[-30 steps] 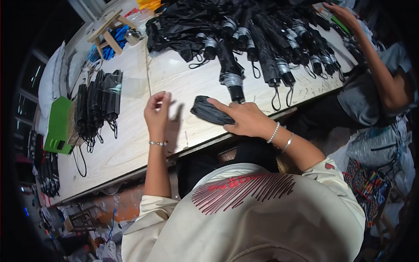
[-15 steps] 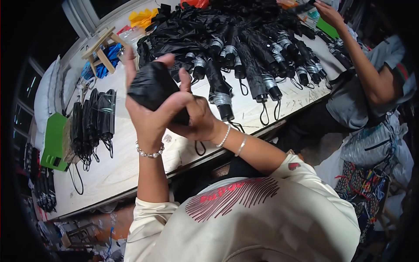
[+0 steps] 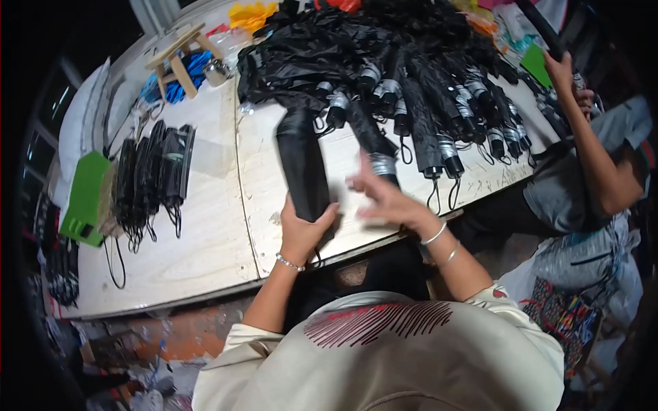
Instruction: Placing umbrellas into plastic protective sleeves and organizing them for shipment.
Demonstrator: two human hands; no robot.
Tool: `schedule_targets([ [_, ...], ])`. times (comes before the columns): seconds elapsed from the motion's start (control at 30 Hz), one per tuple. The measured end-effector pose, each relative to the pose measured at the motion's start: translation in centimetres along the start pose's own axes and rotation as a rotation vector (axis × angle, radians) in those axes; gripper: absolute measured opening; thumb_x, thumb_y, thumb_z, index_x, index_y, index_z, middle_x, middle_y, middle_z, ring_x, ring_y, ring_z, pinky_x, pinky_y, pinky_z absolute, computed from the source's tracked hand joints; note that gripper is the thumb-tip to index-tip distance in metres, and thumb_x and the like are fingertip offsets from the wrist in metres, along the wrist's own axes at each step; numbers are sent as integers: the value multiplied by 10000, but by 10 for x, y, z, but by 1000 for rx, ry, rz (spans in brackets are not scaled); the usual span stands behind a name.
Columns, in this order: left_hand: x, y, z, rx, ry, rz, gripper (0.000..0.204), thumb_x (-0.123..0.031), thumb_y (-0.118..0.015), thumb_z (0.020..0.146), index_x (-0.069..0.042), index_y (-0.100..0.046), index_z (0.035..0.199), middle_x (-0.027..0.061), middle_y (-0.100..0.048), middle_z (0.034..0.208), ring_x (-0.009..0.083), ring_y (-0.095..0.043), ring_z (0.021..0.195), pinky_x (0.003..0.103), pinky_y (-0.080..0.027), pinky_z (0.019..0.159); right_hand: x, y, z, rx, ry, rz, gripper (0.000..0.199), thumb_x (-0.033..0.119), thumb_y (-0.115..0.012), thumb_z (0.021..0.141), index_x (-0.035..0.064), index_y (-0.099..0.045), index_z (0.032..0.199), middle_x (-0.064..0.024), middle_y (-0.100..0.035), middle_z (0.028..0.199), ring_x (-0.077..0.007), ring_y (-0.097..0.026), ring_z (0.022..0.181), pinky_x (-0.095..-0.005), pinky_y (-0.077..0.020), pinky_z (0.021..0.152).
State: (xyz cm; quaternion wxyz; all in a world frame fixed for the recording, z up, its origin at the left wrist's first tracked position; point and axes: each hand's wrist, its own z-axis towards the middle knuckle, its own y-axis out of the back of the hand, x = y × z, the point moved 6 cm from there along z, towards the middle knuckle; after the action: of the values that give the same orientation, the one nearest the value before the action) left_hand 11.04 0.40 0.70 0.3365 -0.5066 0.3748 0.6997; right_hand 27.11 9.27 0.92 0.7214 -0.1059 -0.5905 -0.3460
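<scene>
My left hand (image 3: 305, 233) grips the lower end of a folded black umbrella (image 3: 302, 164), which points away from me above the table's near edge. My right hand (image 3: 389, 200) is off to its right, fingers spread and slightly blurred, holding nothing. Just beyond those fingers lies another folded umbrella (image 3: 370, 133) with a silvery band near its handle. Farther back, a heap of black umbrellas (image 3: 301, 61) covers the table, several with silvery parts and wrist loops toward me.
A row of packed black umbrellas (image 3: 154, 175) lies at the left beside a green box (image 3: 86, 198). A small wooden stool (image 3: 179, 65) stands at the back left. At the right, a co-worker's hand (image 3: 561, 72) holds a dark umbrella (image 3: 541, 27) over the pale table (image 3: 199, 264).
The umbrella was upright toward me between both hands; now it lies lengthwise in my left hand. My right hand has let go and moved right. The co-worker's hand has come lower.
</scene>
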Motion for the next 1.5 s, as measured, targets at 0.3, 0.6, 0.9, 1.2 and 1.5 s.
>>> schedule_targets([
  [0.3,-22,43,75,315,-156,306,454,-321,-780,767,-87,-662,1137,116,-581,1174,269,-526,1055,391,-410,949,43,19,27,-163,-289,360,854,216,-714,716,55,-301,1445,-197,-676,962,-315,-642,766,-363,-506,750],
  [0.6,77,124,119,-130,-403,864,232,-216,-668,857,-6,-716,943,146,-634,832,294,-570,761,372,-467,719,8,-44,66,94,-280,-971,767,266,-696,738,140,-355,1413,-191,-619,1015,-351,-612,650,-395,-503,623],
  [0.9,46,66,58,206,-29,102,176,-90,-654,861,19,-711,988,93,-682,854,168,-584,698,260,-457,646,11,-59,98,52,278,-1184,548,293,-639,788,206,-498,1311,-143,-489,1175,-339,-360,1114,-449,-268,926],
  [1.2,-7,80,59,252,-107,522,166,-40,-685,822,44,-709,963,50,-677,770,93,-551,638,198,-443,603,3,-68,101,-41,296,-1069,175,222,-587,844,139,-593,998,-106,-474,1024,-282,-379,1004,-431,-269,860],
  [1.5,7,72,60,108,-52,322,86,-23,-687,808,19,-711,878,37,-657,692,80,-520,563,187,-440,582,-1,-76,87,-137,-135,-687,160,249,-534,900,114,-591,963,-106,-488,995,-275,-371,932,-408,-275,846],
])
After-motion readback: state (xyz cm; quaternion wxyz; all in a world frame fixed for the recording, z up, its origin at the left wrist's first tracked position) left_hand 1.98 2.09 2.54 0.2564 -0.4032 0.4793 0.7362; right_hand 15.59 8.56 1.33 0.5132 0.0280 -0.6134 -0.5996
